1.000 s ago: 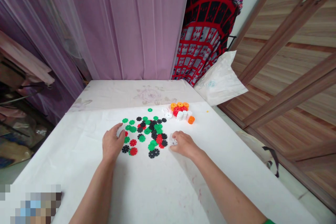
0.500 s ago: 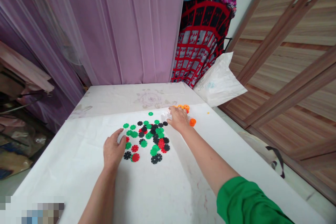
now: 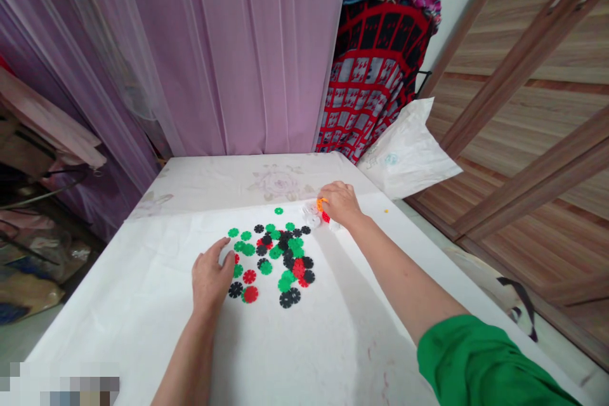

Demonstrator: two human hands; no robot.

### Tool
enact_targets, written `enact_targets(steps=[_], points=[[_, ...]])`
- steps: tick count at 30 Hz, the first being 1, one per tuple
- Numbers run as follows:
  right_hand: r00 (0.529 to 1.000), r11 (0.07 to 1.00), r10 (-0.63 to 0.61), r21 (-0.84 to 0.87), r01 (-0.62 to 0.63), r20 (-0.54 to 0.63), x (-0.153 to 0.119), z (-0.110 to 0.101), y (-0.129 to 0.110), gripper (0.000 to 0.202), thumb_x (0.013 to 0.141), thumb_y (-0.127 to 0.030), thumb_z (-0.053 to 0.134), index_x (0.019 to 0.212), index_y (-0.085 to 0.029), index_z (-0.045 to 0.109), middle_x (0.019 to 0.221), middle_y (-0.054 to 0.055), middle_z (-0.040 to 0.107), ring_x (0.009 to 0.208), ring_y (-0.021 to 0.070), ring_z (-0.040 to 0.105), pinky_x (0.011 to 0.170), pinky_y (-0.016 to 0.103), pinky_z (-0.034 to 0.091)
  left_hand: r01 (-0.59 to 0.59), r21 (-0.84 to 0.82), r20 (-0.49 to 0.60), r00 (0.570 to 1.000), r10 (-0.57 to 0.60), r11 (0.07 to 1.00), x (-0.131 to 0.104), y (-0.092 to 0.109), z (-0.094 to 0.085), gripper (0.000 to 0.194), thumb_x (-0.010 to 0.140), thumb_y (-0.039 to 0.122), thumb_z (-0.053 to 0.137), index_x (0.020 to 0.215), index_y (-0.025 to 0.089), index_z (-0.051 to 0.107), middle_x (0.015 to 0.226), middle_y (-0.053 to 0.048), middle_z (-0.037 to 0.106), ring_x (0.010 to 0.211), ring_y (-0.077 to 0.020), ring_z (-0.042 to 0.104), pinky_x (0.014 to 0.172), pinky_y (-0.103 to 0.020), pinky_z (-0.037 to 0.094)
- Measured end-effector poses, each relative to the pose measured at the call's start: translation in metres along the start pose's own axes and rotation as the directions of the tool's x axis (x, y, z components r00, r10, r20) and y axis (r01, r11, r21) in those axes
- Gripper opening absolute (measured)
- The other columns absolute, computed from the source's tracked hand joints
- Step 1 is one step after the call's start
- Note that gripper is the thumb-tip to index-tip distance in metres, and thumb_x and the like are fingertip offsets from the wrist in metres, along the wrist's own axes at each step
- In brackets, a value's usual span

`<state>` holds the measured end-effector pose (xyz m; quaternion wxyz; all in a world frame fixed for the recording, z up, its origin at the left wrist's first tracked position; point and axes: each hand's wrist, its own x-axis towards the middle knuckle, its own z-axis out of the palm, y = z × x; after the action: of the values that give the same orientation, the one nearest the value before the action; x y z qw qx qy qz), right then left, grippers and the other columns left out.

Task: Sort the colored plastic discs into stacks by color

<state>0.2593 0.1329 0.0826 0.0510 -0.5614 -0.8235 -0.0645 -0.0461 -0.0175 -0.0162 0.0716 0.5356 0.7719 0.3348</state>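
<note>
Notched plastic discs lie in a loose spread on the white table cover: green discs [image 3: 248, 249], black discs [image 3: 288, 297] and red discs [image 3: 250, 294], some overlapping. At the left edge of the spread is my left hand [image 3: 212, 273], thumb and fingers apart, holding nothing. Farther back on the right, my right hand [image 3: 341, 203] curls its fingers over orange discs [image 3: 321, 204], which show by its fingertips. Beside those fingers lie clear-white discs [image 3: 312, 216] and a red disc [image 3: 325, 217]. My palm hides the rest of the orange ones.
The covered table [image 3: 137, 292] reaches to a purple curtain [image 3: 238, 51]. A white bag [image 3: 409, 152] stands at its far right corner, and a small yellow piece [image 3: 386, 211] lies near the right edge. Wooden doors [image 3: 537, 108] rise on the right.
My right hand has moved right from the clear-white discs onto the orange discs, uncovering the white ones. My left hand keeps its place beside the spread. The view has shifted slightly.
</note>
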Motion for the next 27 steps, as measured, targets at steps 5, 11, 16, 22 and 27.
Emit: enact_targets(steps=[5, 11, 16, 22, 27], points=[[0.971, 0.983, -0.090, -0.136, 0.123, 0.223, 0.029, 0.013, -0.015, 0.037, 0.084, -0.033, 0.061, 0.117, -0.023, 0.074, 0.155, 0.011, 0.044, 0.151, 0.0331, 0.015, 0.118, 0.051, 0.015, 0.005, -0.025, 0.012, 1.000, -0.004, 1.000, 0.001, -0.004, 0.001, 0.044, 0.087, 0.039, 0.046, 0.122, 0.023, 0.068, 0.120, -0.009, 0.074, 0.110, -0.0283, 0.067, 0.108, -0.049, 0.045], [0.947, 0.985, -0.066, -0.134, 0.113, 0.314, 0.048, 0.024, -0.016, 0.037, 0.078, -0.033, 0.066, 0.111, -0.022, 0.077, 0.157, 0.012, 0.042, 0.154, 0.0360, 0.011, 0.122, 0.059, 0.008, 0.004, -0.025, -0.008, 1.000, -0.004, 1.000, -0.001, -0.004, 0.000, 0.042, 0.088, 0.038, 0.047, 0.121, 0.024, 0.069, 0.116, -0.007, 0.075, 0.109, -0.0277, 0.066, 0.106, -0.048, 0.046], [0.934, 0.984, -0.086, -0.117, 0.134, 0.347, 0.056, 0.032, -0.012, 0.028, 0.074, -0.028, 0.070, 0.100, -0.022, 0.079, 0.156, 0.012, 0.043, 0.154, 0.0364, 0.013, 0.121, 0.061, 0.009, 0.011, -0.022, 0.000, 1.000, -0.011, 1.000, -0.002, -0.002, 0.000, 0.042, 0.088, 0.038, 0.047, 0.121, 0.024, 0.068, 0.115, -0.008, 0.075, 0.109, -0.0281, 0.066, 0.106, -0.048, 0.046], [0.938, 0.991, -0.095, -0.060, 0.122, 0.334, 0.059, 0.032, -0.011, 0.025, 0.069, -0.022, 0.076, 0.094, -0.022, 0.079, 0.150, 0.012, 0.050, 0.153, 0.0362, 0.017, 0.122, 0.059, 0.011, 0.001, -0.012, -0.002, 1.000, -0.001, 1.000, -0.001, -0.005, 0.000, 0.042, 0.088, 0.038, 0.046, 0.121, 0.023, 0.068, 0.122, -0.008, 0.073, 0.113, -0.0275, 0.065, 0.108, -0.048, 0.044], [0.953, 0.992, -0.105, -0.033, 0.119, 0.284, 0.056, 0.018, -0.008, 0.032, 0.075, -0.029, 0.076, 0.106, -0.024, 0.077, 0.153, 0.010, 0.047, 0.153, 0.0337, 0.016, 0.121, 0.057, 0.012, -0.018, -0.020, -0.002, 1.000, 0.018, 1.000, -0.001, -0.005, 0.001, 0.043, 0.088, 0.038, 0.045, 0.121, 0.022, 0.068, 0.124, -0.008, 0.072, 0.113, -0.0273, 0.065, 0.109, -0.047, 0.044]])
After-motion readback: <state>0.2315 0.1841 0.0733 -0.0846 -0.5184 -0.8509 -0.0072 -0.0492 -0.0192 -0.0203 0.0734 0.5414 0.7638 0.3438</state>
